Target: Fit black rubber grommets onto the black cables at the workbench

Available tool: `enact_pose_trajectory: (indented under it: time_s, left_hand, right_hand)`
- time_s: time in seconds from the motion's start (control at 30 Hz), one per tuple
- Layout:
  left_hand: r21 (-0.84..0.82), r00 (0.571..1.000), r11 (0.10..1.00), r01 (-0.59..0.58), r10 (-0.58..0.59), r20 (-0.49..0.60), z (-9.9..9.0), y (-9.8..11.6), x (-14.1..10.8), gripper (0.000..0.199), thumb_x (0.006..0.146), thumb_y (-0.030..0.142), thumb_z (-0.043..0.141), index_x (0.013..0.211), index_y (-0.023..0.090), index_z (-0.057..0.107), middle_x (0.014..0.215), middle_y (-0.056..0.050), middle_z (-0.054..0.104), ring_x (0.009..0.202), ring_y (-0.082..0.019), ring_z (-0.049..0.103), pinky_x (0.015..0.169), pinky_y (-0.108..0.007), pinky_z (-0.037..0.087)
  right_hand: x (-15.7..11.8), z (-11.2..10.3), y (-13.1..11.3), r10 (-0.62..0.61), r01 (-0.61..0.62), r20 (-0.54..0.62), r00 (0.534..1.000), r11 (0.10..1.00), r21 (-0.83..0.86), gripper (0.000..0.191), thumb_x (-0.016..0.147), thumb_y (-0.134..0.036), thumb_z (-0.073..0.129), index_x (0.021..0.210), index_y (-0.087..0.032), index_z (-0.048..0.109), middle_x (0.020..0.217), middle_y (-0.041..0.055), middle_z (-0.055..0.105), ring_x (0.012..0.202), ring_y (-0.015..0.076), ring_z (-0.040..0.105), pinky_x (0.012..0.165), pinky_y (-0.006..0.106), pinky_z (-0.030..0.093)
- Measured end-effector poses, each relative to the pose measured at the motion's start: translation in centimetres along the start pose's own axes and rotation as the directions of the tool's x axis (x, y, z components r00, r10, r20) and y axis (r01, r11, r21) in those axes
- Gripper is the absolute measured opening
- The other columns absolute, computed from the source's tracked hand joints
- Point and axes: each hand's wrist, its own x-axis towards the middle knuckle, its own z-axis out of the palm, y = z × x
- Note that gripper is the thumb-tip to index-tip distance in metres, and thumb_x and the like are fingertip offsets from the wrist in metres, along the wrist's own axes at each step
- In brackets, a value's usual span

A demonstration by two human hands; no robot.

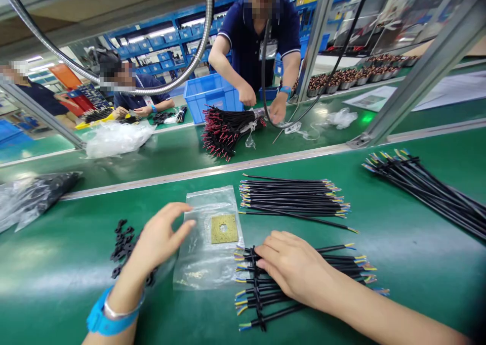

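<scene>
My left hand (161, 236) is raised with thumb and fingers apart and nothing between them. It is at the left edge of a clear zip bag (205, 203), on which a yellowish square plate (225, 228) with a central hole shows. My right hand (288, 261) bends over a row of short black cables (273, 300) with bared coloured wire ends. Its thumb and fingertips pinch a black cable near the left ends, where black fittings (258, 294) line up across the row. The fingers partly hide the gripped spot. Loose black rubber-like fittings (120, 249) lie beside my left forearm.
A pile of similar cables (294, 197) lies behind my right hand, with a longer cable bundle (436, 193) at right. A metal rail (205, 172) crosses the bench. Beyond it, a co-worker (250, 46) handles a red-tipped wire bundle (228, 132). A flexible metal hose (152, 89) hangs overhead.
</scene>
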Motion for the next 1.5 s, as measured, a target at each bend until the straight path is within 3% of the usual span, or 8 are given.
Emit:
enact_pose_trajectory:
  time_s: [0.2,0.57,0.7,0.8,1.0,1.3,1.4,1.5]
  left_hand:
    - [0.418,0.887,0.868,0.267,-0.391,0.246,-2.2,-8.3,-0.1,0.040,0.080,0.040,0.054,0.111,0.018,0.066,0.115,-0.013,0.069,0.102,-0.031,0.065,0.084,-0.038,0.049]
    - [0.437,0.913,0.872,0.221,-0.342,0.220,-2.2,-7.2,0.4,0.025,0.088,0.028,0.040,0.077,0.021,0.061,0.086,-0.010,0.071,0.084,-0.028,0.064,0.070,-0.035,0.042]
    - [-0.096,0.958,0.955,0.282,-0.275,0.086,-0.4,-3.1,0.7,0.025,0.091,0.040,0.041,0.085,0.020,0.055,0.080,-0.006,0.068,0.076,-0.023,0.065,0.069,-0.034,0.048]
    - [-0.702,0.947,0.635,0.321,-0.198,0.254,2.0,0.8,0.6,0.030,0.085,0.048,0.055,0.093,0.018,0.053,0.077,-0.004,0.067,0.067,-0.018,0.067,0.060,-0.029,0.053]
    - [-0.864,0.899,0.248,0.438,-0.114,0.423,4.8,4.1,0.1,0.039,0.066,0.029,0.083,0.099,0.015,0.066,0.086,-0.004,0.072,0.076,-0.014,0.070,0.072,-0.024,0.054]
    - [-0.695,0.985,0.698,0.174,-0.133,0.114,7.0,4.3,0.3,0.020,0.088,0.035,0.059,0.097,0.018,0.063,0.083,-0.006,0.071,0.077,-0.020,0.069,0.071,-0.034,0.055]
    - [-0.268,0.987,0.950,-0.158,0.141,-0.082,7.4,4.7,0.3,0.014,0.091,0.026,0.054,0.091,0.021,0.067,0.092,-0.007,0.071,0.087,-0.022,0.065,0.081,-0.037,0.051]
    - [0.111,0.918,0.915,-0.388,0.394,-0.047,7.5,5.3,0.4,0.016,0.089,0.018,0.054,0.088,0.021,0.070,0.093,-0.008,0.068,0.087,-0.023,0.059,0.076,-0.037,0.048]
  right_hand:
    - [0.5,-0.8,3.0,0.111,-0.111,-0.017,0.994,0.994,-0.006,0.021,0.096,-0.022,0.045,0.096,-0.017,0.065,0.085,0.0052,0.063,0.082,0.0203,0.056,0.076,0.033,0.044]
    - [1.4,0.1,5.4,0.206,-0.201,0.012,0.978,0.964,-0.176,0.008,0.089,-0.017,0.057,0.086,-0.017,0.064,0.085,0.0069,0.057,0.084,0.0221,0.051,0.078,0.035,0.045]
    - [1.8,-0.1,4.9,0.191,-0.184,0.046,0.981,0.975,-0.125,0.005,0.088,-0.020,0.061,0.093,-0.019,0.062,0.092,0.0057,0.057,0.088,0.0217,0.048,0.077,0.034,0.040]
    - [2.0,-0.2,4.5,0.203,-0.192,0.084,0.976,0.974,-0.120,0.005,0.088,-0.013,0.057,0.088,-0.017,0.059,0.091,0.0062,0.057,0.088,0.0216,0.047,0.075,0.034,0.037]
    - [1.7,0.0,4.0,0.221,-0.202,0.111,0.969,0.966,-0.160,0.013,0.084,-0.003,0.053,0.087,-0.015,0.055,0.089,0.0078,0.057,0.082,0.0204,0.046,0.072,0.032,0.036]
    - [1.7,-0.1,4.7,0.193,-0.196,-0.051,0.980,0.978,-0.066,0.015,0.092,-0.007,0.040,0.094,-0.015,0.052,0.090,0.0061,0.053,0.078,0.0170,0.051,0.071,0.029,0.042]
    - [1.6,-0.5,4.1,0.208,-0.206,-0.164,0.964,0.978,0.029,0.014,0.095,-0.017,0.038,0.100,-0.017,0.051,0.093,0.0052,0.053,0.074,0.0154,0.054,0.066,0.027,0.043]
    - [1.3,-0.9,3.2,0.201,-0.182,-0.241,0.949,0.978,0.097,0.012,0.093,-0.020,0.040,0.096,-0.018,0.052,0.088,0.0041,0.054,0.074,0.0154,0.055,0.066,0.027,0.044]
